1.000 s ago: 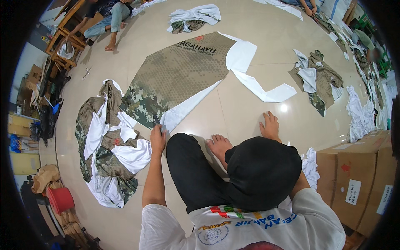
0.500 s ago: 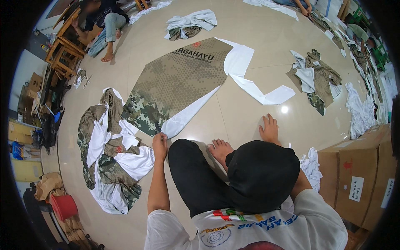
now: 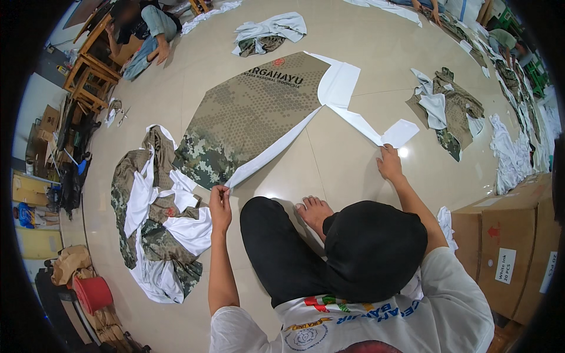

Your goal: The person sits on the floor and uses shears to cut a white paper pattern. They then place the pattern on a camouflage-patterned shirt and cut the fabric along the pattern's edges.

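A large cut fabric panel [image 3: 253, 112] lies flat in front of me, printed brown with hexagons, dark lettering and green camouflage at its lower end. White cloth [image 3: 338, 82] extends from its right side and ends in an angular white flap [image 3: 401, 134]. My left hand [image 3: 220, 207] pinches the panel's near corner, where a white edge shows. At the bend of the white flap, my right hand [image 3: 389, 163] has its fingers closed on the cloth edge. Left of the panel, close to my left hand, is a heap of camouflage-and-white fabric pieces [image 3: 159, 235].
More fabric heaps lie at the far side [image 3: 271, 32] and right [image 3: 450, 109]. Cardboard boxes [image 3: 500, 247] stand at my right. My bent knees [image 3: 376, 253] and bare foot [image 3: 313, 213] are close in front. Scissors [image 3: 122, 115] lie left, near a seated person [image 3: 144, 35].
My right hand has moved forward from the floor onto the white flap's edge. My left hand keeps its hold; the white border beside it is narrower and straighter.
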Tool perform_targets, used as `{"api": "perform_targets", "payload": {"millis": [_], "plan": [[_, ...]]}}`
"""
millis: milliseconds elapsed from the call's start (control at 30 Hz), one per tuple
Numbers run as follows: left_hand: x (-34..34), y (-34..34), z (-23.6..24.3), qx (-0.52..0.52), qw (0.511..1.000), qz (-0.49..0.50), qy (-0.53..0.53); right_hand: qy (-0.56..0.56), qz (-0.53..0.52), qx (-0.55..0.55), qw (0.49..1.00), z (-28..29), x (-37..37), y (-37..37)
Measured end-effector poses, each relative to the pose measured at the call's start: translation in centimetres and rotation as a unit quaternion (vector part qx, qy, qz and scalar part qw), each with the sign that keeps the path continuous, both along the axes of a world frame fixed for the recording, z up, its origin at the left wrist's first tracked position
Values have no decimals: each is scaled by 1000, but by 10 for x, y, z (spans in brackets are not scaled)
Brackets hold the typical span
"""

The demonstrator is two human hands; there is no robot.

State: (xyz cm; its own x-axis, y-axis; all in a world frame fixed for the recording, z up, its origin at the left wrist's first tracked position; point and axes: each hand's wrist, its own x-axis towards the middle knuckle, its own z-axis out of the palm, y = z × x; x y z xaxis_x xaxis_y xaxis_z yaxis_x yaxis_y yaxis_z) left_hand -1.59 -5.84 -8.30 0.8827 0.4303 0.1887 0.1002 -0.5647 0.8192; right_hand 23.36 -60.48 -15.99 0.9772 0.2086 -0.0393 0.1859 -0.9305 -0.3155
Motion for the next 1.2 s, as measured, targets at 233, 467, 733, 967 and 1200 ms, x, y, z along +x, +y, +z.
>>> {"api": "perform_targets", "payload": {"millis": [233, 467, 733, 967, 1200], "plan": [[-16, -54, 114, 64, 985, -146, 64, -69, -88, 49, 993, 10, -31, -50], [-32, -133, 182, -237, 809, -492, 217, 30, -322, -119, 939, 44, -57, -127], [59, -33, 51, -52, 991, -64, 107, -55, -219, -63, 972, 35, -51, -112], [163, -1, -40, 48, 993, -31, 104, -110, -61, 110, 986, 18, 33, -38], [286, -15, -59, 107, 969, -26, 220, -39, -52, 61, 996, 8, 145, 9]]}}
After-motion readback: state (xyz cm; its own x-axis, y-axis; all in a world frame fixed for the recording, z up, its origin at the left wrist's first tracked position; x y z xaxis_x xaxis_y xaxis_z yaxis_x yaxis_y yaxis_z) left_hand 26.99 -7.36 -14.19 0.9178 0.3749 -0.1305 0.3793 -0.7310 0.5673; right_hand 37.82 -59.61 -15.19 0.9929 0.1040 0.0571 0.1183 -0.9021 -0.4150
